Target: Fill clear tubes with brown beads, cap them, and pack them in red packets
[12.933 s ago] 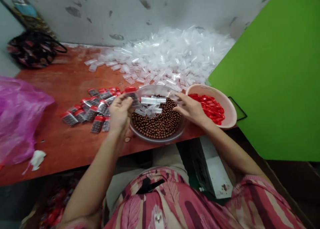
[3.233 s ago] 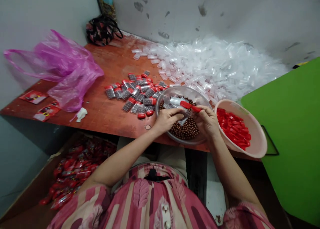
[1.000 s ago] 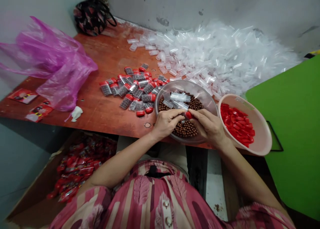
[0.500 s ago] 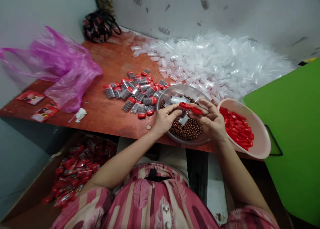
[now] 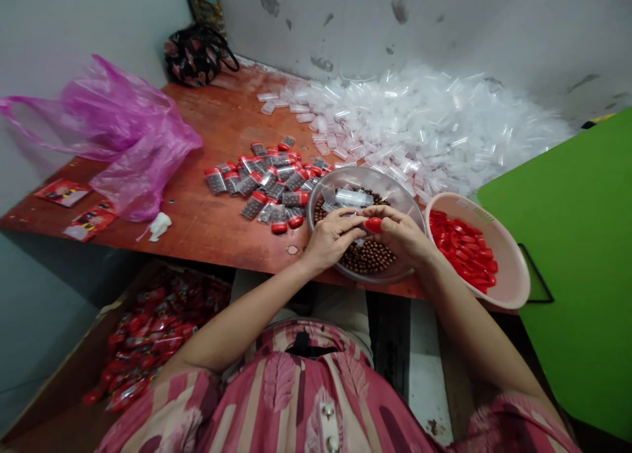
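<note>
Above a clear bowl (image 5: 412, 193) of small brown balls (image 5: 368, 259), both hands meet. My right hand (image 5: 402, 236) is closed around a red plastic cap (image 5: 374, 225), thumb and fingers pressing on it. My left hand (image 5: 332, 242) is closed with its fingertips at the cap's left side; the small clear container it grips is mostly hidden behind the fingers. Several empty clear containers (image 5: 353, 197) lie on the balls in the bowl. To the right, a pink basin (image 5: 513, 278) holds loose red caps (image 5: 464, 249).
Filled red-capped containers (image 5: 271, 183) lie left of the bowl. A heap of empty clear containers (image 5: 429, 124) spreads along the wall. A purple plastic bag (image 5: 133, 137), a dark floral bag (image 5: 195, 54) and a green board (image 5: 577, 255) flank the table (image 5: 222, 236). Below stands a box of red packages (image 5: 148, 334).
My right hand has moved left to meet my left hand. The red caps showing in both hands before are now one cap between my fingers, and the container is covered.
</note>
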Demonstrator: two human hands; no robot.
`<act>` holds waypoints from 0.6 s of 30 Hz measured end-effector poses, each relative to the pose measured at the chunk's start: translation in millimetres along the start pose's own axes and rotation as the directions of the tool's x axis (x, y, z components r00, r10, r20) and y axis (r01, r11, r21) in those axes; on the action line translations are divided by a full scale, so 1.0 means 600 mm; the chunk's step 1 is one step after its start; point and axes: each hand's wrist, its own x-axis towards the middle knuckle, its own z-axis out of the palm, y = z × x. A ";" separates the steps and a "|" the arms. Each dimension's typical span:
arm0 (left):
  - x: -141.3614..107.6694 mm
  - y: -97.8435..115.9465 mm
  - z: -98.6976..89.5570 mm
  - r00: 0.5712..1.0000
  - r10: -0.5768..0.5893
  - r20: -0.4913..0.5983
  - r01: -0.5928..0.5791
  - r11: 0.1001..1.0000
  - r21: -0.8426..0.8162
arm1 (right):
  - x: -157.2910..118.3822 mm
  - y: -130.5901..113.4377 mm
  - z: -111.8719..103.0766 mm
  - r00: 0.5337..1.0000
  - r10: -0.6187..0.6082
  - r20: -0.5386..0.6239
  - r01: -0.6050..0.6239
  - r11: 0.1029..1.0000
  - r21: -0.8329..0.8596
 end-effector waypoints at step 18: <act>0.022 -0.005 -0.007 0.983 -0.139 -0.117 0.127 0.986 -0.106 | 0.025 0.014 -0.004 1.000 0.002 0.028 0.001 0.993 -0.115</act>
